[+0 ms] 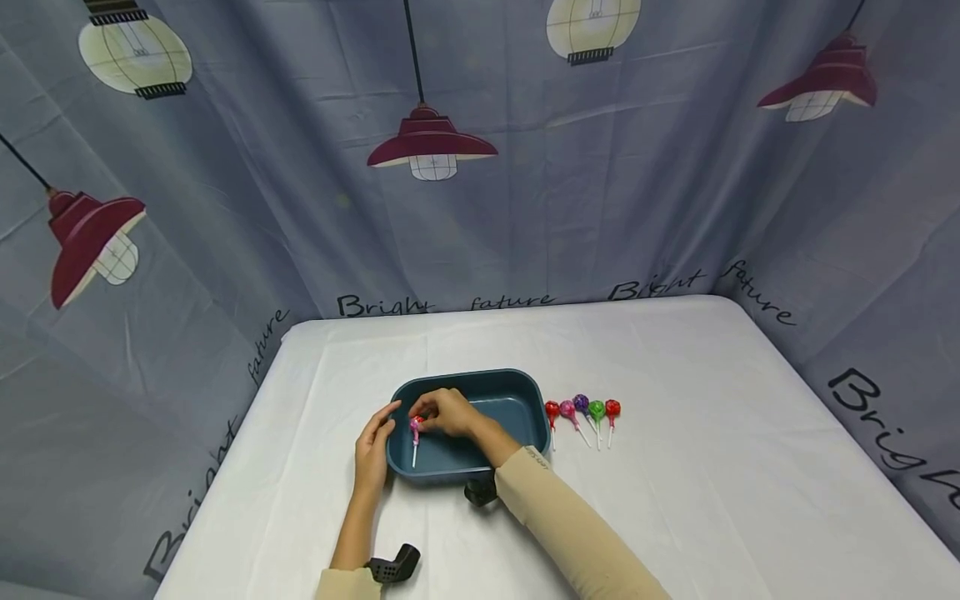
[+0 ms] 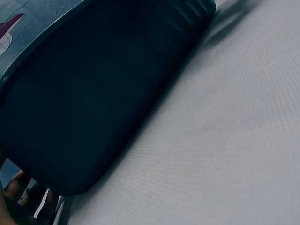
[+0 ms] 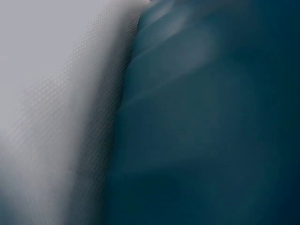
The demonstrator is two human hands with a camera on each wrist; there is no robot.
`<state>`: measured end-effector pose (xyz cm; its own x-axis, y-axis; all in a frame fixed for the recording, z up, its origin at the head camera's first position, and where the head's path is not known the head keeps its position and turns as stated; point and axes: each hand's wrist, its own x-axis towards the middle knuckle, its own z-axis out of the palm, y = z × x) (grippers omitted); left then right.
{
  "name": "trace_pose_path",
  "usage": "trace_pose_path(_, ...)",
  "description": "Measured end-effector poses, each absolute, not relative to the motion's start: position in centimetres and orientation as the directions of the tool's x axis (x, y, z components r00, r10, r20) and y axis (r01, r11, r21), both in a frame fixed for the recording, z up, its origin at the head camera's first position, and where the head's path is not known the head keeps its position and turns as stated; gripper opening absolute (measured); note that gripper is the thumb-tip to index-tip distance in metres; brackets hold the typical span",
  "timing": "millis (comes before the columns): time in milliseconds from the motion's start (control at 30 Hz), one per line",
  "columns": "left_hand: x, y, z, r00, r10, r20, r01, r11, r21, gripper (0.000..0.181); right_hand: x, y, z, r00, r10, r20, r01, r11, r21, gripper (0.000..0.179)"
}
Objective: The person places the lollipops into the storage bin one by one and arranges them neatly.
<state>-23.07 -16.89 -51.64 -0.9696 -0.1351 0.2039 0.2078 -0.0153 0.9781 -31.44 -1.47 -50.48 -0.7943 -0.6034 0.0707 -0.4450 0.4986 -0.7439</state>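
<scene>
A dark blue-green rectangular tray (image 1: 472, 479) stands on the white-covered table. Inside its left part my right hand (image 1: 448, 412) has its fingertips curled at the head of a pink lollipop (image 1: 415, 427), whose white stick points toward me. A bit of red shows by the fingertips; whether that is a second lollipop is hard to tell. My left hand (image 1: 371, 450) rests against the tray's left side, fingers extended along the rim. In the left wrist view, its fingers (image 2: 33, 197) appear past the tray's corner. Only the tray's wall (image 3: 187, 117) and the cloth fill the right wrist view.
Right of the tray lie several lollipops in a row: a red one (image 1: 552, 410), a pink one (image 1: 567, 409), a purple one (image 1: 581, 403), a green one (image 1: 597, 409) and another red one (image 1: 612, 408). A printed curtain (image 1: 525, 233) hangs behind the table (image 1: 712, 467).
</scene>
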Motion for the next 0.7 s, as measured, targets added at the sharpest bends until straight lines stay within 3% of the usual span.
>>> trace_pose_path(367, -23.15, -16.95, -51.74, -0.968, -0.137, 0.209, 0.215, -0.028, 0.976, 0.032, -31.41, -1.58, -50.47, -0.798, -0.595, 0.096, -0.478, 0.528, -0.702, 0.020)
trace_pose_path(700, -23.16, -16.87, -51.62, -0.969, -0.139, 0.203, 0.208, -0.020, 0.978, 0.031, -31.34, -1.61, -50.41, -0.803, -0.591, 0.077, -0.444, 0.507, -0.739, 0.023)
